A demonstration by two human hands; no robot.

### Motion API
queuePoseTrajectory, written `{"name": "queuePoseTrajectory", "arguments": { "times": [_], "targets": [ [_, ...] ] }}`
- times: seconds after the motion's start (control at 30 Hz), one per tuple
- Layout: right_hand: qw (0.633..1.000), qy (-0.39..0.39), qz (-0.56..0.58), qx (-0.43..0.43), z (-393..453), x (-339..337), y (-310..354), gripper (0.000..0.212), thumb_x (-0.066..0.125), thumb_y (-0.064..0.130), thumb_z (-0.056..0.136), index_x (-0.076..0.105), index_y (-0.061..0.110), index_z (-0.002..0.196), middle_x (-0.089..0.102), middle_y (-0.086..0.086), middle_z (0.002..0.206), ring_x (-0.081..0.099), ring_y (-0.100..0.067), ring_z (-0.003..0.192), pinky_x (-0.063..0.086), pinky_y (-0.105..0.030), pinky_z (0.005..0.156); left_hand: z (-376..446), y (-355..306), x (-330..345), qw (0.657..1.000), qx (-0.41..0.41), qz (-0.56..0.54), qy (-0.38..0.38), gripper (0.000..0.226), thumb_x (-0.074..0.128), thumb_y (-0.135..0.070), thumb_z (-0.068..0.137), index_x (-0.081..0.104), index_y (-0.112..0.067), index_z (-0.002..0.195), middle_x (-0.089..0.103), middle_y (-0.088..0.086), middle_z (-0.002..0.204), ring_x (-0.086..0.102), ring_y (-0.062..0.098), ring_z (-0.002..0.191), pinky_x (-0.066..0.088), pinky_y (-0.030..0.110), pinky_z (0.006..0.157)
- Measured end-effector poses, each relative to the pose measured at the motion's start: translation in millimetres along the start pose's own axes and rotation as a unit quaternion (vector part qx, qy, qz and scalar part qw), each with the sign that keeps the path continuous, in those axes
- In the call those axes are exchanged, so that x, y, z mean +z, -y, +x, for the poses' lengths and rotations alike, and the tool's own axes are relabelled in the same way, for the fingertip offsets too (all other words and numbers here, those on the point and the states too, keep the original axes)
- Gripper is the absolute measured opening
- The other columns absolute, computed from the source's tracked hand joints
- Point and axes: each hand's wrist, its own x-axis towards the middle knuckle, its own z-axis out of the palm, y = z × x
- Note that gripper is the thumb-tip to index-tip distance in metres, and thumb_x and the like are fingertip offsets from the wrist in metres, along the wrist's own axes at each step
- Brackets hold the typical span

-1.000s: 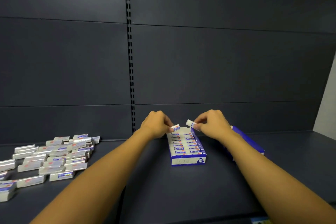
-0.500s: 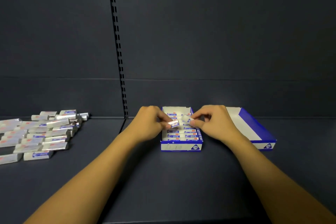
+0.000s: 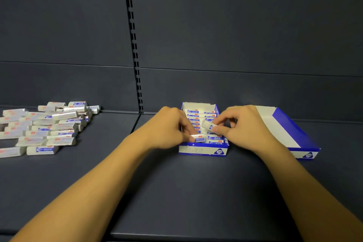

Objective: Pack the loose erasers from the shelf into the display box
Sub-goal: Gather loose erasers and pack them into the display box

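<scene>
Shelf: a dark grey shelf (image 3: 176,192) carries everything; a seam runs across it just left of the display box
Back wall: dark panels behind the display box, with a slotted upright strip (image 3: 135,45) standing left of the box
Display box: the blue and white display box (image 3: 203,150) sits open on the shelf, its two rows nearly full of wrapped erasers; "2B" shows on its front
Lid: a blue and white lid (image 3: 284,129) lies open side up just right of the display box, partly behind the right wrist
Loose erasers: the pile of loose erasers (image 3: 45,127) lies well left of the display box, overlapping in rough rows
Left hand: the left hand (image 3: 169,127) is curled over the box's near left corner, fingertips pinching one eraser (image 3: 197,138) that lies level at the front row
Right hand: the right hand (image 3: 241,124) hangs over the box's right side, thumb and forefinger pinching a tilted eraser (image 3: 207,124) just above the rows
Hard to tell: whether the left eraser already rests in the box; print on the wrappers is too small to read; the pile runs off the left edge
</scene>
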Motion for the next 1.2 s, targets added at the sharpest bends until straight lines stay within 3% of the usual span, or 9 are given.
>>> {"name": "queuePoseTrajectory", "arguments": {
  "times": [0.13, 0.3, 0.47, 0.6, 0.8, 0.9, 1.03, 1.2],
  "targets": [
    [1.0, 0.003, 0.0, 0.01, -1, 0, -1, 0.025, 0.083, 0.038, 0.079, 0.078, 0.022, 0.099, 0.073, 0.01, 0.095, 0.054, 0.019, 0.07, 0.036, -0.008, 0.05, 4, -4, 2, 0.999, -0.011, 0.022, 0.027, 0.017, 0.077, -0.018, 0.089, 0.08, -0.023, 0.105, 0.076, -0.008, 0.104, 0.067, 0.002, 0.085, 0.045, 0.002, 0.06],
    [1.0, 0.01, 0.019, 0.016, -3, -4, 3, 0.022, 0.083, 0.034, 0.079, 0.077, 0.021, 0.096, 0.073, 0.009, 0.092, 0.055, 0.017, 0.069, 0.04, -0.005, 0.052, 7, -8, 2, 0.999, -0.013, 0.013, 0.032, 0.006, 0.082, -0.021, 0.084, 0.082, -0.023, 0.09, 0.077, -0.009, 0.098, 0.066, -0.005, 0.078, 0.051, 0.007, 0.065],
    [0.999, 0.023, 0.026, 0.02, -4, -6, 6, 0.022, 0.084, 0.034, 0.079, 0.079, 0.021, 0.097, 0.072, 0.01, 0.088, 0.054, 0.018, 0.065, 0.039, -0.009, 0.049, 5, -9, 1, 0.999, -0.006, 0.03, 0.034, 0.011, 0.079, -0.017, 0.087, 0.083, -0.022, 0.096, 0.077, -0.01, 0.101, 0.062, -0.006, 0.077, 0.054, 0.014, 0.078],
    [0.999, 0.029, 0.021, 0.019, -3, -6, 8, 0.021, 0.084, 0.034, 0.079, 0.079, 0.021, 0.095, 0.073, 0.009, 0.089, 0.054, 0.018, 0.067, 0.041, -0.008, 0.053, 4, -9, -2, 0.998, -0.005, 0.041, 0.052, 0.015, 0.077, -0.015, 0.088, 0.082, -0.024, 0.099, 0.075, -0.015, 0.105, 0.06, -0.012, 0.074, 0.052, 0.012, 0.077],
    [0.999, 0.022, 0.02, 0.022, -3, -9, 8, 0.019, 0.084, 0.034, 0.078, 0.08, 0.022, 0.093, 0.072, 0.011, 0.085, 0.055, 0.017, 0.069, 0.041, -0.007, 0.055, 7, -10, -6, 0.997, -0.027, 0.038, 0.068, 0.012, 0.077, -0.016, 0.088, 0.083, -0.024, 0.094, 0.065, -0.031, 0.094, 0.062, -0.007, 0.076, 0.052, 0.013, 0.076],
    [0.999, 0.027, 0.02, 0.025, -3, -12, 11, 0.018, 0.085, 0.033, 0.078, 0.08, 0.023, 0.092, 0.067, 0.017, 0.078, 0.054, 0.018, 0.069, 0.041, -0.005, 0.058, 8, -12, -9, 0.995, -0.033, 0.038, 0.081, 0.007, 0.079, -0.022, 0.087, 0.083, -0.024, 0.093, 0.068, -0.028, 0.096, 0.063, -0.005, 0.08, 0.053, 0.014, 0.076],
    [0.995, 0.093, 0.0, 0.038, -1, -17, 18, 0.015, 0.085, 0.038, 0.077, 0.08, 0.03, 0.088, 0.068, 0.018, 0.081, 0.056, 0.018, 0.072, 0.04, -0.008, 0.049, 10, -13, -14, 0.993, -0.046, 0.031, 0.106, 0.008, 0.079, -0.022, 0.087, 0.082, -0.023, 0.094, 0.073, -0.021, 0.098, 0.065, 0.0, 0.088, 0.056, 0.018, 0.08],
    [0.979, 0.193, -0.05, 0.051, 8, -18, 25, 0.005, 0.081, 0.019, 0.081, 0.077, 0.015, 0.081, 0.075, 0.009, 0.088, 0.068, -0.009, 0.09, 0.057, -0.023, 0.066, 13, -14, -16, 0.99, -0.062, 0.019, 0.122, 0.015, 0.081, -0.02, 0.085, 0.079, -0.019, 0.1, 0.075, -0.006, 0.109, 0.066, 0.009, 0.104, 0.057, 0.025, 0.088]
  ]
}}
